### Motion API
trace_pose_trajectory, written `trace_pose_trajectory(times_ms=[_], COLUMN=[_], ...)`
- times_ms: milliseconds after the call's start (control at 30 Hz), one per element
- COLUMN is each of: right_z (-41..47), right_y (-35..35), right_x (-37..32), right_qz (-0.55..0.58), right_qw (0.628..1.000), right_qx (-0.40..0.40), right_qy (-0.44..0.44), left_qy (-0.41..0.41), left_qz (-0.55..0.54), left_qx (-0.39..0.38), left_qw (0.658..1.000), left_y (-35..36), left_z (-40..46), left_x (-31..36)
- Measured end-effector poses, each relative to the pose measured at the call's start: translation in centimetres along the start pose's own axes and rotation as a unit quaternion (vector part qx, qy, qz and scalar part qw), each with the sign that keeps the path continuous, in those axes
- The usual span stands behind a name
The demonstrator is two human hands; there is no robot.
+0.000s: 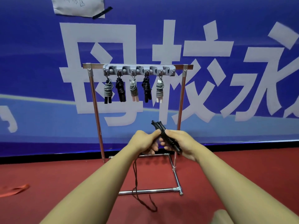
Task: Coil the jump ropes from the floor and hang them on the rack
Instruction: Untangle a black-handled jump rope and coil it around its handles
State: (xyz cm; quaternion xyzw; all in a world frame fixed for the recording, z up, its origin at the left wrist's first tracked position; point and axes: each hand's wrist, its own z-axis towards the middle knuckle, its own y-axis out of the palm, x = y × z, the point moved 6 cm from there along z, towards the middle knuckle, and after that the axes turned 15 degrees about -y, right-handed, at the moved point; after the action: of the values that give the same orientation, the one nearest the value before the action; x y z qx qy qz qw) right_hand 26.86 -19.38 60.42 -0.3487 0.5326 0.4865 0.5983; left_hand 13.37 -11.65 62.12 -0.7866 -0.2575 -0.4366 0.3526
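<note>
My right hand (179, 141) grips the two black handles (161, 130) of a jump rope, held together and tilted up to the left, with a few turns of cord wound round them. My left hand (144, 141) pinches the black cord beside the handles. The loose cord (135, 178) hangs from my left hand down to the red floor and loops there. Behind my hands stands a chrome rack (94, 94) with a grey hook bar (139, 70). Several coiled ropes hang from its hooks, among them a grey one with black handles (108, 91) and a white-handled one (159, 91).
A blue banner with large white characters (226, 70) covers the wall behind the rack. The rack's chrome base (148, 190) lies on the red floor (64, 175) under my arms. A red strap (14, 189) lies on the floor at the left.
</note>
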Motion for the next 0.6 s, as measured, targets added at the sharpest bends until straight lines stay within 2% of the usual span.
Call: trace_pose_trajectory(times_ms=[200, 400, 600], right_z=[-1.3, -3.0, -5.5], right_y=[0.4, -0.2, -0.2], right_x=[1.9, 3.6, 7.6], right_qz=[-0.040, -0.137, -0.179], right_qw=[0.999, 0.986, 0.983], right_qx=[-0.014, 0.060, 0.050], right_qy=[-0.032, -0.067, -0.003], left_qy=[0.009, 0.032, 0.046], left_qz=[0.169, 0.030, 0.067], left_qx=[0.025, -0.085, -0.112], left_qw=[0.985, 0.995, 0.990], left_y=[-0.1, 1.8, 3.9], left_z=[1.0, 0.4, -0.4], left_x=[-1.8, -4.9, -9.6])
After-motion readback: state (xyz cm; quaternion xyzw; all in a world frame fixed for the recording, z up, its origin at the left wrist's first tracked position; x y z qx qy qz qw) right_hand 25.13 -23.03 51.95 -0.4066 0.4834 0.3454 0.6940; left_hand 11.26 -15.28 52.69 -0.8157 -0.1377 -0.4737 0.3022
